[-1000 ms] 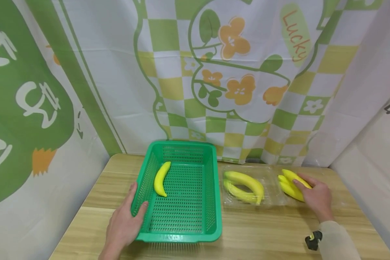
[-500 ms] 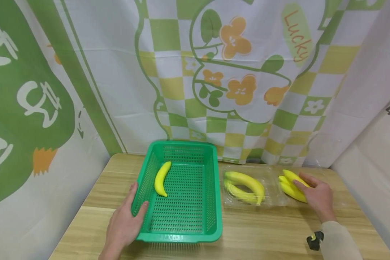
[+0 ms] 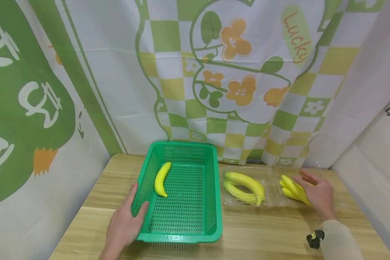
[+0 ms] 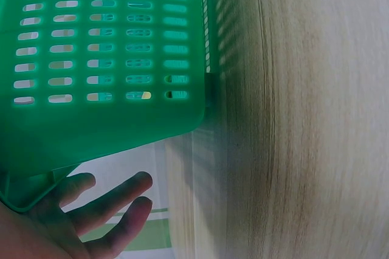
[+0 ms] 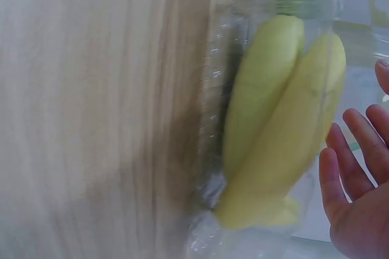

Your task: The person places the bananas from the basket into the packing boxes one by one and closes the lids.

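A green perforated plastic basket (image 3: pixel 185 236) stands on the table with one yellow banana (image 3: pixel 161 180) inside. My left hand (image 3: pixel 125 220) holds its left rim, thumb inside; in the left wrist view, several fingers (image 4: pixel 130 189) stretch out below the rim. At the right, yellow bananas (image 3: pixel 292 190) lie together in a clear plastic tray (image 5: pixel 209 95). Over their right end hovers my right hand (image 3: pixel 321 196). Its fingers (image 5: pixel 368 140) are loosely extended beside the bananas, holding nothing. How many bananas lie under the hand is partly hidden.
Between basket and right hand, more bananas (image 3: pixel 247 180) with greenish ends lie in a clear plastic tray (image 3: pixel 273 202). A patterned cloth (image 3: pixel 178 83) hangs behind the wooden table (image 3: pixel 253 231). A small black device (image 3: pixel 315 239) sits on the right wrist.
My right hand has loosened from the bananas at the right and lifted slightly. Those bananas have settled a little lower and shifted toward the front. The left hand and basket stay put.
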